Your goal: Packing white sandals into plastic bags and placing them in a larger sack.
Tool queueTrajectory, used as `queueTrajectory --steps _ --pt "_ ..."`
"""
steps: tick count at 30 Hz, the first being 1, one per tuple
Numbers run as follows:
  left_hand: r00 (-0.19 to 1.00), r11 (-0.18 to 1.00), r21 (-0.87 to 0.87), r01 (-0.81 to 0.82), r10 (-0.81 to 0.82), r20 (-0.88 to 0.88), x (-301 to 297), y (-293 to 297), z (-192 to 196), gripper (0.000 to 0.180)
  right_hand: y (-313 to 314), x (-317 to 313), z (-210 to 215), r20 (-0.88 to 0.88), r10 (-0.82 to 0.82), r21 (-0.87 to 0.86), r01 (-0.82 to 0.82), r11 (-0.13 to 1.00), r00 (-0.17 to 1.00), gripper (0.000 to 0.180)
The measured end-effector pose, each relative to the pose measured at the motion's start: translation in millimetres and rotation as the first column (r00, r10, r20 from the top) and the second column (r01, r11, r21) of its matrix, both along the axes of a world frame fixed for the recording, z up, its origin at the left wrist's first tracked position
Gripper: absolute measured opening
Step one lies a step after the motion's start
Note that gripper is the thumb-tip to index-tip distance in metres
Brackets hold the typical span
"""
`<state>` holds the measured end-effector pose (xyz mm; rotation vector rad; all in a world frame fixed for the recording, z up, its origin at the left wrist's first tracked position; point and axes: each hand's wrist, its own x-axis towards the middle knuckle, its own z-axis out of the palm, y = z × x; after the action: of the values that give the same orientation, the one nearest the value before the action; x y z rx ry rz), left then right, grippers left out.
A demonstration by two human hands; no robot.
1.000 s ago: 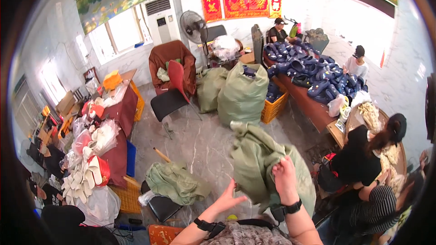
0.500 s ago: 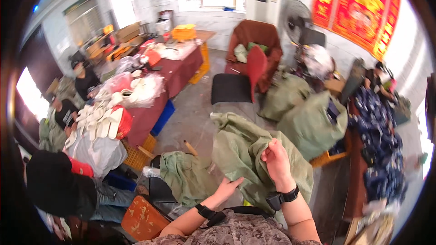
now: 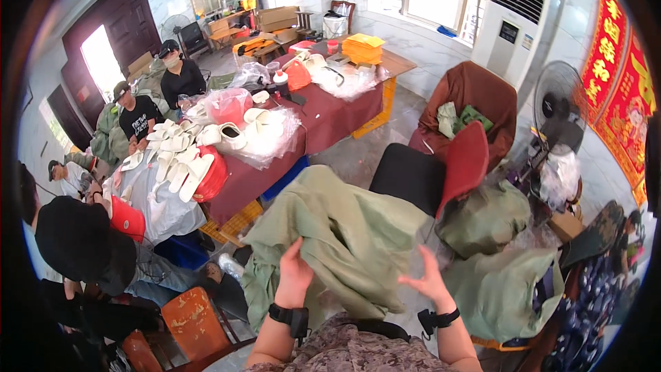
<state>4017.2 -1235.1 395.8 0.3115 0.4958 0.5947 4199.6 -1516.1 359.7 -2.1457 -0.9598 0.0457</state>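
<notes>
A large olive-green woven sack [image 3: 344, 213] hangs loosely bunched in front of me, its folds spread across the middle of the view. My left hand [image 3: 295, 274] is closed on the near left part of the cloth, with some of its fingertips lost in the folds. Beside the sack's right edge, my right hand [image 3: 432, 281] is open, thumb and fingers apart, and holds nothing. Both wrists wear black straps with small boxes.
To the left, a table with a maroon cloth [image 3: 323, 120] carries white shoes [image 3: 182, 151] and plastic bags; people work beyond it. A wooden chair [image 3: 195, 324] stands near left. A black-and-red chair [image 3: 465, 165], filled green sacks [image 3: 506, 293] and a fan [image 3: 558, 100] are at right.
The view has swung left. The sack has been lifted and spread leftward. My right hand has gone from closed fingers at the cloth to open beside it; my left hand has turned upward.
</notes>
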Motion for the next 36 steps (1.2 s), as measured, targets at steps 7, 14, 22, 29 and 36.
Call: queueTrajectory --steps 7,14,22,29,36 --pt "0.981 0.991 0.042 -0.125 0.117 0.157 110.6 93.2 17.0 0.039 107.8 94.8 -80.3 -0.938 0.210 -0.017 -0.643 0.765 0.275 0.079" --pt "0.968 0.934 0.277 -0.226 0.247 -0.044 149.3 167.8 -19.7 0.044 242.0 226.2 -28.7 -0.914 0.404 0.372 -0.363 0.854 0.014 0.045" --pt "0.682 0.608 0.723 0.329 0.377 -0.627 210.3 100.6 -54.5 0.112 419.1 302.0 61.1 -0.688 0.368 0.548 -0.114 0.829 -0.626 0.047" --pt "0.627 0.769 0.522 0.370 0.208 -0.751 299.6 84.1 -21.8 0.049 508.1 249.2 61.4 -0.754 0.194 0.522 -0.394 0.756 -0.628 0.043" --pt "0.477 0.685 0.388 -0.616 0.717 -0.508 271.5 96.8 -55.7 0.023 513.9 202.1 31.5 -0.784 0.478 0.553 -0.795 0.250 -0.395 0.054"
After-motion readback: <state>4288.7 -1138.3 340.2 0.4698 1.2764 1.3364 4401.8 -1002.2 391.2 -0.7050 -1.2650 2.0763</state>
